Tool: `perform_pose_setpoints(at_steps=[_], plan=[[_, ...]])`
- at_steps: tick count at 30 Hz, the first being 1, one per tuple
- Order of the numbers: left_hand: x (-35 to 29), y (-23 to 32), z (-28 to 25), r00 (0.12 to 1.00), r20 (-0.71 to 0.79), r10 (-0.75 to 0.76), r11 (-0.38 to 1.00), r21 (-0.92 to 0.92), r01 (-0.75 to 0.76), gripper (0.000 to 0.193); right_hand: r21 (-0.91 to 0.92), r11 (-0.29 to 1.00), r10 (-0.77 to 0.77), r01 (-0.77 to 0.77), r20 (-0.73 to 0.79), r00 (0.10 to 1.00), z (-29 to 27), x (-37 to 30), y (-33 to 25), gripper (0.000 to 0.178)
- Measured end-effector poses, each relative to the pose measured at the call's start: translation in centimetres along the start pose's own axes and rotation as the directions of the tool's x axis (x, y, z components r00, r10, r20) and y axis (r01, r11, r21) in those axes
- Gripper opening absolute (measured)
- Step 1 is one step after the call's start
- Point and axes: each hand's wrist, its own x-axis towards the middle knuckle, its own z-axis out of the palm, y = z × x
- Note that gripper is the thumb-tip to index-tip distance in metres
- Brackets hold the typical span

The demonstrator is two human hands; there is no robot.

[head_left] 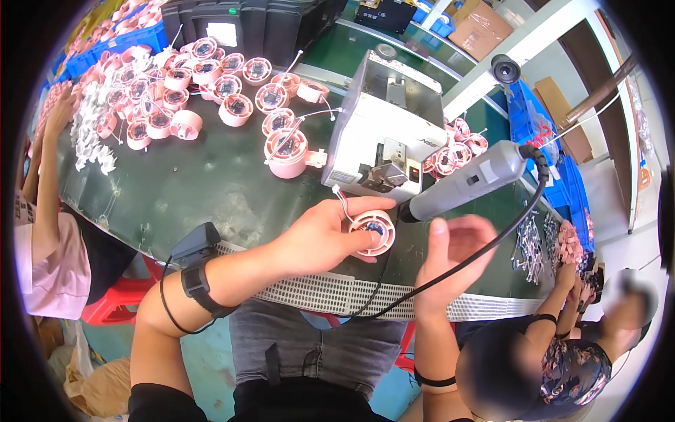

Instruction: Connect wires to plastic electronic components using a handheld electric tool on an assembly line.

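My left hand (316, 235) grips a round pink plastic housing (384, 244) between thumb and fingers. The thumb presses on the small dark circuit board inside it, and a thin white-plugged cable (342, 197) sticks up from its side. My right hand (453, 260), a little blurred, is open and holds nothing, its palm turned toward the housing. Just beyond it a grey electric screwdriver (467, 179) slants across, its tip near the front of a white box-shaped screw feeder (351, 151). The black screwdriver cord (485, 250) loops down in front of my right hand.
Many similar pink housings (235, 109) lie at the far left; others (450, 158) sit behind the screwdriver. White parts (98, 126) are piled near a co-worker's arm (49, 162). A perforated white strip (309, 294) edges the green table (211, 183). Another person (569, 352) works at right.
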Motion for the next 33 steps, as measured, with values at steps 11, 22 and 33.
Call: perform_pose_setpoints(at_steps=[11, 22, 33], plan=[[0.9, -0.8, -0.7, 0.919, -0.268, -0.289, 0.955, -0.149, 0.256, 0.028, 0.557, 0.821, -0.143, 0.125, -0.013, 0.990, 4.5, 6.9, -5.1, 0.060], [1.1, -0.7, -1.0, 0.931, -0.210, -0.298, 0.950, -0.159, 0.268, 0.038, 0.518, 0.854, -0.094, 0.046, 0.067, 0.993, 9.0, 8.2, -4.5, 0.035], [1.0, -0.7, -1.1, 0.932, -0.208, -0.296, 0.951, -0.158, 0.267, 0.034, 0.587, 0.809, -0.050, -0.016, 0.096, 0.994, 8.6, 6.9, -4.5, 0.035]])
